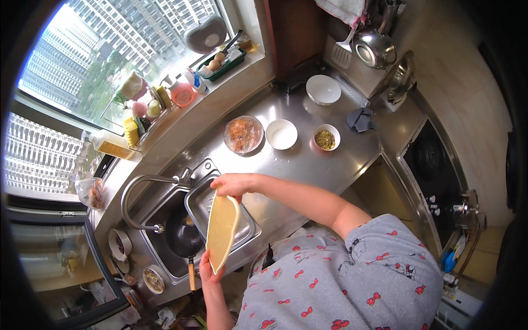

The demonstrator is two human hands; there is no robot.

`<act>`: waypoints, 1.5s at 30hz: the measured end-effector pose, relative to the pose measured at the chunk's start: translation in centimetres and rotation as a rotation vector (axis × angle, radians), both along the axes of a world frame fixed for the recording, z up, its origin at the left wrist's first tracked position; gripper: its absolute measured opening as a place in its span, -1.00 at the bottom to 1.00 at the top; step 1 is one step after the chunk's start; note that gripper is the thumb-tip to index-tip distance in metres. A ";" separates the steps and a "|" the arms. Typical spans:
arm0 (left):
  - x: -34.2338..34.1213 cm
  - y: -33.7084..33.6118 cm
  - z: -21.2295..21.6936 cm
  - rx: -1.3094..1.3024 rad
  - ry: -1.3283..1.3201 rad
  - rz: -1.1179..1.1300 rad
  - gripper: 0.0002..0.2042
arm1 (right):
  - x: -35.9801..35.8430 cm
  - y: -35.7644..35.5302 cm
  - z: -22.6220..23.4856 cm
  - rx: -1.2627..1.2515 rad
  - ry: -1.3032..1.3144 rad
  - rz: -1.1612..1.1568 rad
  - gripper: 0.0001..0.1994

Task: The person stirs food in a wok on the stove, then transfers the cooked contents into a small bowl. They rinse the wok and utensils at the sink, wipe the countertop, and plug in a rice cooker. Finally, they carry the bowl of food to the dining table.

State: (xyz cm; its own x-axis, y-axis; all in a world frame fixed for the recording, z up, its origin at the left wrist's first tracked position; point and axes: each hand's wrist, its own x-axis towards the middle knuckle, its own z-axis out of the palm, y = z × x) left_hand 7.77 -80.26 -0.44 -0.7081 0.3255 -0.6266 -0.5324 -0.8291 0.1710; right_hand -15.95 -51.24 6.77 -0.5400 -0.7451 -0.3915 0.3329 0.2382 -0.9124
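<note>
A pale yellow cutting board [223, 234] with a whitish rim is tilted up on edge over the sink [159, 258]. My right hand [234, 185] grips its far end, and the fingers are partly hidden behind it. Lower down, my left hand [211, 268] holds the near end, fingers against the edge. Behind the board, a metal basin [201, 206] fills the right side of the sink. A dark wok [184, 236] with a wooden handle [192, 274] lies in the left side, the handle sticking out over the front rim.
The faucet [125, 201] arches over the left basin. On the steel counter stand a plastic-covered bowl of orange-brown food [243, 135], white bowls [281, 135] and a small bowl of chopped greenish food [324, 138]. A grey cloth [360, 120] lies near the stove [432, 170]. Bottles and eggs [217, 59] line the windowsill.
</note>
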 end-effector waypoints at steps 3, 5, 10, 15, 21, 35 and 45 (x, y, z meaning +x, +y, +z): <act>1.2 2.5 2.2 -0.438 -0.057 -0.195 -0.65 | 1.2 3.6 -5.7 -0.136 0.368 0.003 -0.29; 2.5 2.2 2.6 -0.616 -0.041 -0.309 -0.64 | 3.3 5.3 -5.4 -0.133 0.473 -0.008 -0.20; -1.9 3.9 6.3 -1.225 0.257 -0.484 -0.79 | 4.7 11.3 -4.9 -0.156 0.347 -0.146 -0.30; -7.7 7.6 12.7 -1.298 0.440 -0.429 -0.80 | 5.4 19.8 -2.2 -0.162 0.436 -0.462 -0.59; -20.0 12.5 13.8 -1.375 0.782 -0.333 -0.76 | 3.9 38.0 -5.8 0.434 0.683 -1.013 -0.82; -47.6 38.7 1.7 -1.143 0.996 -0.121 -0.72 | 4.2 49.3 -16.4 1.102 0.855 -0.926 -0.40; -53.4 45.8 -6.0 -1.356 0.873 -0.245 -0.77 | -1.8 50.9 -17.3 1.152 0.631 -1.098 -0.64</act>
State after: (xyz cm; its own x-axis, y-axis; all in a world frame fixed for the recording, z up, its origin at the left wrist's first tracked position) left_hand -45.58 -34.46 -6.41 -0.9986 0.0530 0.0094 0.0227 0.2562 0.9664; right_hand -17.77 -0.36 -10.54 -0.8369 0.5459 0.0392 0.4597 0.7400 -0.4910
